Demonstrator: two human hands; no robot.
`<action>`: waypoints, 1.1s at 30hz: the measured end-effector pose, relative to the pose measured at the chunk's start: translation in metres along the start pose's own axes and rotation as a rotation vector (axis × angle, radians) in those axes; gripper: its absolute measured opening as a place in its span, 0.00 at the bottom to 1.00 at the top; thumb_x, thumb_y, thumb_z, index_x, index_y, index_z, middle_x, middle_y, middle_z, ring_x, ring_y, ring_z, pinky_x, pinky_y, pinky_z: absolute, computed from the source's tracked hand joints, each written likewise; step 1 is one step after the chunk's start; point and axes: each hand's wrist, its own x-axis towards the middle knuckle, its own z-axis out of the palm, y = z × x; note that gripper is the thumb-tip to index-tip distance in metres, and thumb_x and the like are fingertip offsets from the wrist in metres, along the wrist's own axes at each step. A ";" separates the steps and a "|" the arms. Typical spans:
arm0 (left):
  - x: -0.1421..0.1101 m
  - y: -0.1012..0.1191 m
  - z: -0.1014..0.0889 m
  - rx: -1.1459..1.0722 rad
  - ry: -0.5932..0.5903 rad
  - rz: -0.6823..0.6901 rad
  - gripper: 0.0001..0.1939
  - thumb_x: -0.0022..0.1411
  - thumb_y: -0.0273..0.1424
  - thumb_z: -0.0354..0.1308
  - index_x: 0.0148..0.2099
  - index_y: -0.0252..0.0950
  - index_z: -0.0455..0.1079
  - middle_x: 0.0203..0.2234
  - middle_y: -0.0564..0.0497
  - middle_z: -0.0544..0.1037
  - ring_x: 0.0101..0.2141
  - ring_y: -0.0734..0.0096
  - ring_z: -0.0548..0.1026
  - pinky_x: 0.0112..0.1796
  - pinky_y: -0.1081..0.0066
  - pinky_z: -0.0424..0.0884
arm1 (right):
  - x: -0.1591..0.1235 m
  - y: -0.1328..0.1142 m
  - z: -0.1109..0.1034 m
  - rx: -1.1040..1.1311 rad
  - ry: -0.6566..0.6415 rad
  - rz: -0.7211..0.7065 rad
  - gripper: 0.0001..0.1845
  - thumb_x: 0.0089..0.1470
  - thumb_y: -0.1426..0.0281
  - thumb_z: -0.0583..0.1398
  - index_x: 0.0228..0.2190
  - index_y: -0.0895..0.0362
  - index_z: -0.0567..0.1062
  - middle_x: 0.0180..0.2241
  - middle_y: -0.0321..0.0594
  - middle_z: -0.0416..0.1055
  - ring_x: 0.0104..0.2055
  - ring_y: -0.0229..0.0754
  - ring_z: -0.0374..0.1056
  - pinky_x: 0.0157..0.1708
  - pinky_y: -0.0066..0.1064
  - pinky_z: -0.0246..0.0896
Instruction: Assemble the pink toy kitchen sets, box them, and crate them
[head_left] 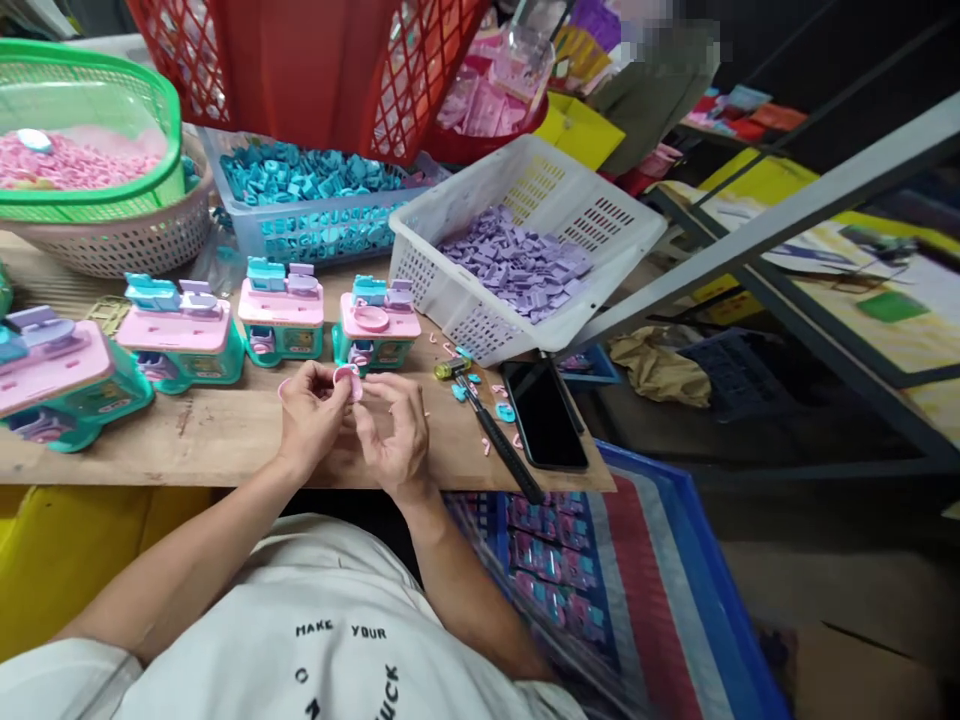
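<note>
My left hand (306, 410) pinches a small round pink plastic piece (348, 382) between thumb and fingers. Another pink edge shows at that hand's far left side, mostly hidden by the fingers. Close beside the piece is my right hand (396, 425), its fingers loosely curved and apart; whether a fingertip touches the piece I cannot tell. Just behind my hands stands a pink-and-teal toy kitchen unit (376, 325) with a round pink part on top. Similar toy units (281, 315) line up to the left.
A black-handled tool (502, 450), a phone (546, 412) and small pink and blue bits lie at the right. Behind stand a white basket (480, 335) of purple pieces, a clear bin (315, 235) of blue pieces and a green basket (90, 207). A red basket (300, 80) overhangs them.
</note>
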 end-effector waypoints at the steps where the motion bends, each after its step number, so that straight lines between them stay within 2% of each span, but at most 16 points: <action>1: 0.002 0.003 -0.005 -0.059 0.015 -0.049 0.17 0.54 0.43 0.67 0.30 0.36 0.68 0.22 0.54 0.74 0.23 0.76 0.71 0.26 0.76 0.69 | 0.004 -0.001 0.001 -0.028 -0.060 -0.078 0.11 0.64 0.70 0.60 0.48 0.55 0.74 0.46 0.48 0.77 0.51 0.47 0.71 0.52 0.42 0.69; 4: 0.010 0.016 -0.027 -0.153 0.009 -0.096 0.22 0.51 0.48 0.69 0.32 0.35 0.69 0.24 0.53 0.75 0.25 0.74 0.73 0.27 0.75 0.70 | 0.026 -0.001 0.015 -0.134 -0.178 -0.235 0.07 0.66 0.70 0.59 0.44 0.54 0.76 0.44 0.44 0.79 0.48 0.46 0.71 0.48 0.39 0.65; 6: 0.018 0.028 -0.048 -0.063 0.000 -0.012 0.23 0.56 0.51 0.65 0.36 0.34 0.72 0.27 0.51 0.76 0.27 0.73 0.74 0.29 0.73 0.72 | 0.049 0.000 0.031 -0.187 -0.202 -0.288 0.08 0.68 0.69 0.57 0.40 0.55 0.77 0.41 0.43 0.80 0.45 0.45 0.71 0.46 0.38 0.61; 8: 0.030 0.040 -0.071 0.159 0.038 0.197 0.21 0.63 0.49 0.60 0.42 0.34 0.73 0.32 0.49 0.78 0.31 0.71 0.75 0.30 0.71 0.72 | 0.073 0.004 0.051 -0.213 -0.251 -0.321 0.10 0.69 0.67 0.56 0.38 0.54 0.77 0.39 0.42 0.80 0.44 0.45 0.70 0.46 0.38 0.58; 11: 0.052 0.056 -0.102 0.574 0.056 0.586 0.14 0.69 0.38 0.54 0.47 0.35 0.73 0.43 0.43 0.78 0.40 0.64 0.76 0.36 0.65 0.72 | 0.105 0.011 0.079 -0.217 -0.382 -0.351 0.10 0.68 0.66 0.57 0.36 0.53 0.77 0.38 0.40 0.80 0.46 0.46 0.68 0.46 0.39 0.54; 12: 0.059 0.060 -0.110 0.698 0.014 0.673 0.13 0.69 0.34 0.52 0.48 0.35 0.73 0.46 0.42 0.77 0.43 0.61 0.75 0.40 0.62 0.72 | 0.113 0.013 0.086 -0.218 -0.429 -0.358 0.10 0.68 0.66 0.57 0.35 0.53 0.77 0.38 0.40 0.80 0.46 0.46 0.68 0.46 0.39 0.53; 14: 0.073 0.065 -0.120 0.913 -0.124 0.741 0.15 0.66 0.27 0.48 0.51 0.34 0.72 0.47 0.41 0.78 0.46 0.57 0.73 0.47 0.57 0.71 | 0.124 0.018 0.094 -0.225 -0.504 -0.370 0.12 0.69 0.66 0.56 0.34 0.54 0.76 0.37 0.41 0.80 0.46 0.47 0.66 0.46 0.40 0.51; 17: 0.088 0.068 -0.125 1.134 -0.302 0.696 0.21 0.60 0.22 0.49 0.54 0.33 0.71 0.42 0.41 0.78 0.43 0.54 0.72 0.45 0.57 0.70 | 0.133 0.021 0.094 -0.235 -0.573 -0.389 0.15 0.70 0.64 0.54 0.35 0.54 0.77 0.35 0.42 0.79 0.46 0.49 0.65 0.46 0.41 0.50; 20: 0.097 0.069 -0.123 1.221 -0.380 0.647 0.22 0.56 0.19 0.52 0.53 0.34 0.71 0.38 0.42 0.77 0.40 0.53 0.71 0.39 0.61 0.69 | 0.141 0.021 0.090 -0.241 -0.635 -0.441 0.14 0.70 0.65 0.54 0.36 0.53 0.78 0.33 0.41 0.77 0.44 0.49 0.64 0.45 0.41 0.51; 26: 0.099 0.070 -0.117 1.344 -0.436 0.621 0.15 0.57 0.18 0.51 0.46 0.34 0.69 0.30 0.44 0.74 0.38 0.55 0.71 0.32 0.66 0.65 | 0.150 0.020 0.091 -0.254 -0.728 -0.520 0.14 0.69 0.72 0.54 0.32 0.54 0.76 0.30 0.40 0.73 0.43 0.48 0.65 0.42 0.39 0.54; 30: 0.100 0.069 -0.106 1.390 -0.438 0.595 0.16 0.56 0.18 0.52 0.47 0.33 0.68 0.32 0.44 0.74 0.36 0.56 0.74 0.34 0.66 0.67 | 0.145 0.020 0.092 -0.254 -0.723 -0.423 0.14 0.69 0.73 0.53 0.33 0.56 0.75 0.32 0.41 0.74 0.45 0.49 0.65 0.46 0.41 0.56; 33: 0.096 0.071 -0.096 1.474 -0.406 0.565 0.16 0.59 0.20 0.51 0.50 0.30 0.67 0.34 0.43 0.75 0.37 0.55 0.75 0.37 0.64 0.69 | 0.139 0.016 0.082 -0.224 -0.713 -0.357 0.11 0.68 0.73 0.54 0.38 0.56 0.76 0.38 0.43 0.76 0.50 0.51 0.65 0.50 0.43 0.57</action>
